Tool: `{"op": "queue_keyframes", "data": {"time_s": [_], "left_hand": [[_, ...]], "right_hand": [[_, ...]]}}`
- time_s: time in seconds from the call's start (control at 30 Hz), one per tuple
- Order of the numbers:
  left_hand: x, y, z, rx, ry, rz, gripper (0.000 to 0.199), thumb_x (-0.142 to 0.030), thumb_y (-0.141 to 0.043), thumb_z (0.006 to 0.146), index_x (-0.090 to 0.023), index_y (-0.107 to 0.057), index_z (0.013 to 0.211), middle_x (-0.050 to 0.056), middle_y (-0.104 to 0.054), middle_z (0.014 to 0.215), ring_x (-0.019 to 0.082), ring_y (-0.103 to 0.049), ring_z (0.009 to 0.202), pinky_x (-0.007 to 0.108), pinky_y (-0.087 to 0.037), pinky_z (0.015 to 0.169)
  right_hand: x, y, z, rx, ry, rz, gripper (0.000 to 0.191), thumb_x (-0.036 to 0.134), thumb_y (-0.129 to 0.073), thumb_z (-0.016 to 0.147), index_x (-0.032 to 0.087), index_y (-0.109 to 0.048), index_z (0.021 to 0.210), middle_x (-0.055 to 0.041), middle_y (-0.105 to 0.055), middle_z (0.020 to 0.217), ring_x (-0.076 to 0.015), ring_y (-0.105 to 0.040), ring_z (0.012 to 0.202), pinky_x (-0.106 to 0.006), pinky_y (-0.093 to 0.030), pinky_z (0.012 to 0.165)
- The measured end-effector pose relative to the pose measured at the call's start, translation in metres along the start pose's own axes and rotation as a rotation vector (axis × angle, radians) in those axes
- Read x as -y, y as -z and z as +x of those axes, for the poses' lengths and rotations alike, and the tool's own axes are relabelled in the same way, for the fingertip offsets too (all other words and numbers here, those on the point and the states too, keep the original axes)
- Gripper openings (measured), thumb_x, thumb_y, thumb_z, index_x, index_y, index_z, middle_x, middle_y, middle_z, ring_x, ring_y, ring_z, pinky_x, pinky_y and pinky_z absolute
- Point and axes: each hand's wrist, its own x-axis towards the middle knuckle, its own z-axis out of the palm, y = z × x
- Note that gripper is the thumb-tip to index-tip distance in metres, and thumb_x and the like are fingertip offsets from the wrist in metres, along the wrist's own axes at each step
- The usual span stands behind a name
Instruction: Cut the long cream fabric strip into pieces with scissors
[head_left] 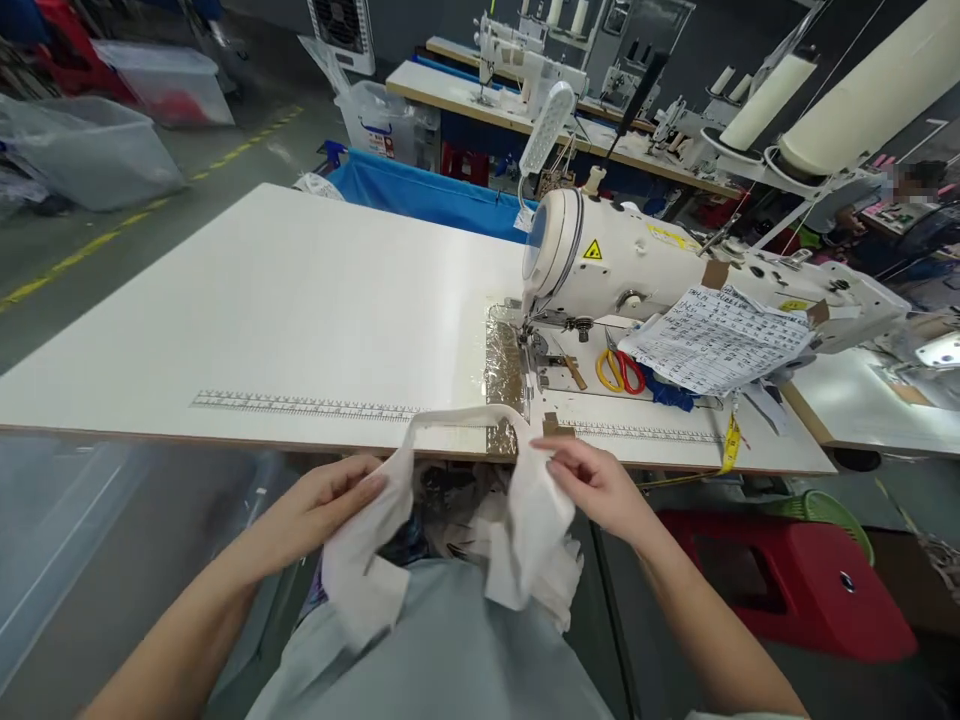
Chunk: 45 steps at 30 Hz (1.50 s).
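Observation:
A white fabric piece (532, 510) with a narrow curved band hangs between my hands at the table's front edge, its two wide ends drooping over my lap. My left hand (334, 505) pinches its left side between thumb and fingers. On the right side, my right hand (592, 480) grips the cloth near the end of the band. The top of the band rests over the edge of the white sewing table (360, 300). Just beyond it stands a white sewing machine (622, 250), its needle area above a brown-taped strip. More pale cloth lies in my lap.
Red and yellow scissors (621, 370) lie on the machine bed near papers with writing (720, 335). A ruler scale (307, 405) runs along the front edge. A yellow tape measure (730, 445) hangs at right. A red stool (787, 585) stands below; large thread cones (870, 90) rise at upper right.

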Motion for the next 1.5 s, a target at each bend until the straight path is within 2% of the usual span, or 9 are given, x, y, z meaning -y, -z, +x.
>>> {"op": "queue_keyframes", "data": {"time_s": [0.07, 0.17, 0.27, 0.4, 0.53, 0.7, 1.03, 1.33, 1.5], "left_hand": [[-0.008, -0.013, 0.007, 0.042, -0.010, -0.086, 0.043, -0.059, -0.046, 0.091, -0.018, -0.059, 0.084, -0.001, -0.054, 0.072, 0.013, -0.046, 0.061, 0.021, -0.036, 0.052], [-0.018, -0.027, 0.016, 0.059, -0.054, -0.098, 0.041, -0.056, -0.049, 0.090, -0.018, -0.061, 0.084, -0.001, -0.053, 0.071, 0.012, -0.044, 0.061, 0.020, -0.033, 0.051], [-0.026, -0.030, 0.021, 0.062, -0.104, -0.091, 0.038, -0.053, -0.051, 0.090, -0.017, -0.063, 0.083, -0.001, -0.053, 0.070, 0.011, -0.043, 0.061, 0.020, -0.031, 0.051], [-0.032, -0.028, 0.025, 0.037, -0.182, -0.097, 0.036, -0.050, -0.051, 0.091, -0.017, -0.063, 0.082, -0.001, -0.055, 0.072, 0.012, -0.045, 0.065, 0.020, -0.034, 0.056], [-0.033, -0.030, 0.030, 0.033, -0.226, -0.033, 0.036, -0.048, -0.049, 0.091, -0.016, -0.062, 0.081, 0.000, -0.055, 0.072, 0.012, -0.045, 0.066, 0.021, -0.034, 0.055], [-0.039, -0.034, 0.031, 0.069, -0.264, 0.054, 0.038, -0.046, -0.050, 0.090, -0.015, -0.055, 0.068, -0.002, -0.044, 0.062, 0.010, -0.036, 0.059, 0.021, -0.027, 0.050], [-0.040, -0.038, 0.036, 0.156, -0.294, 0.036, 0.035, -0.041, -0.048, 0.091, -0.014, -0.056, 0.070, -0.003, -0.047, 0.063, 0.009, -0.035, 0.056, 0.021, -0.026, 0.049], [-0.050, -0.037, 0.038, 0.126, -0.318, 0.194, 0.027, -0.031, -0.047, 0.087, -0.014, -0.060, 0.070, -0.003, -0.049, 0.057, 0.008, -0.036, 0.052, 0.021, -0.025, 0.047], [-0.051, -0.034, 0.039, 0.156, -0.326, 0.200, 0.027, -0.031, -0.046, 0.086, -0.015, -0.058, 0.068, -0.003, -0.047, 0.056, 0.008, -0.034, 0.051, 0.021, -0.024, 0.048]], "right_hand": [[0.012, -0.010, 0.004, 0.109, 0.065, 0.001, 0.029, 0.025, -0.045, 0.094, 0.022, -0.067, 0.113, -0.0034, -0.071, 0.090, -0.0139, -0.061, 0.069, -0.023, -0.044, 0.057], [0.024, -0.021, 0.009, 0.224, 0.265, -0.158, 0.037, 0.016, -0.041, 0.094, 0.021, -0.062, 0.123, -0.0048, -0.072, 0.100, -0.0155, -0.065, 0.081, -0.025, -0.047, 0.069], [0.033, -0.029, 0.014, 0.159, 0.487, -0.438, 0.036, 0.011, -0.038, 0.095, 0.017, -0.059, 0.124, -0.0056, -0.070, 0.090, -0.0153, -0.061, 0.076, -0.025, -0.043, 0.065], [0.052, -0.032, 0.017, 0.038, 0.657, -0.764, 0.020, 0.012, -0.047, 0.093, 0.019, -0.065, 0.088, -0.0040, -0.061, 0.076, -0.0177, -0.051, 0.073, -0.030, -0.037, 0.066], [0.071, -0.029, 0.020, 0.180, 0.574, -0.698, 0.015, 0.015, -0.051, 0.089, 0.019, -0.059, 0.078, -0.0065, -0.061, 0.086, -0.0210, -0.050, 0.085, -0.036, -0.039, 0.079], [0.071, -0.031, 0.034, 0.414, 0.353, -0.430, 0.017, 0.020, -0.050, 0.093, 0.020, -0.054, 0.076, 0.0017, -0.056, 0.068, -0.0151, -0.050, 0.068, -0.031, -0.039, 0.074], [0.067, -0.035, 0.043, 0.356, 0.245, -0.440, 0.013, 0.014, -0.051, 0.089, 0.019, -0.051, 0.077, 0.0009, -0.056, 0.072, -0.0156, -0.052, 0.073, -0.027, -0.034, 0.066], [0.060, -0.036, 0.042, 0.303, 0.289, -0.455, 0.013, 0.014, -0.050, 0.086, 0.020, -0.049, 0.075, 0.0020, -0.051, 0.068, -0.0149, -0.048, 0.068, -0.027, -0.034, 0.065], [0.058, -0.037, 0.039, 0.269, 0.299, -0.392, 0.008, 0.016, -0.050, 0.087, 0.019, -0.055, 0.082, -0.0052, -0.056, 0.113, -0.0125, -0.052, 0.074, -0.025, -0.032, 0.057]]}}
